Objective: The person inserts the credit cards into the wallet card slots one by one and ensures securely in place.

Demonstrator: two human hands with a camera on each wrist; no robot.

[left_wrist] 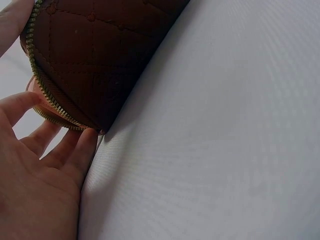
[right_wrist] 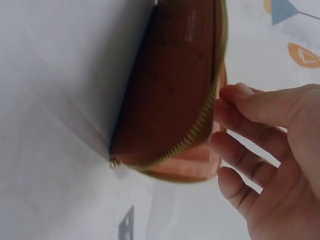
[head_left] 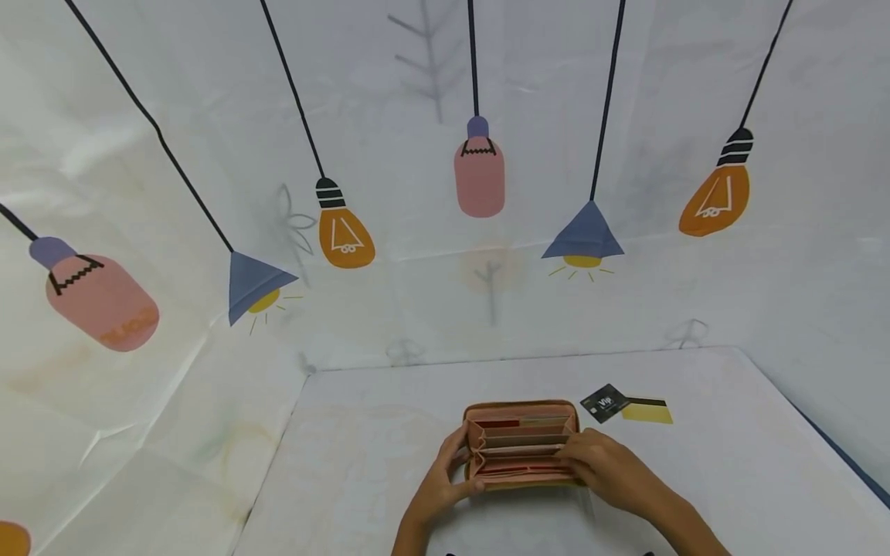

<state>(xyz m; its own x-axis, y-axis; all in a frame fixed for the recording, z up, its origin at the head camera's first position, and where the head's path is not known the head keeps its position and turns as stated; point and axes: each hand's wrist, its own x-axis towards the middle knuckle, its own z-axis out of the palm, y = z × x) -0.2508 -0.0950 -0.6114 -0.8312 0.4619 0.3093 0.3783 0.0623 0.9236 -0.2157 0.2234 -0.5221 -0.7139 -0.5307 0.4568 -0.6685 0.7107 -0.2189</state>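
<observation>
A brown quilted zip-around wallet [head_left: 521, 488] stands unzipped on the white table, its pinkish compartments facing up. Slim edges of cards or papers [head_left: 501, 423] show in its slots. My left hand [head_left: 445, 471] grips the wallet's left end, thumb at the near side and fingers round the end. In the left wrist view, those fingers [left_wrist: 85, 150] touch the brass zipper edge. At the opposite end is my right hand [head_left: 605, 467], fingertips over the compartments. Thumb and forefinger pinch at the wallet's opening in the right wrist view; which layer lies between them is hidden.
Beyond the wallet's right end, a black card marked "Vip" [head_left: 605, 403] lies partly over a yellow card with a dark stripe [head_left: 648, 411]. A white sheet printed with hanging lamps [head_left: 480, 177] rises behind and left of the table [head_left: 361, 455].
</observation>
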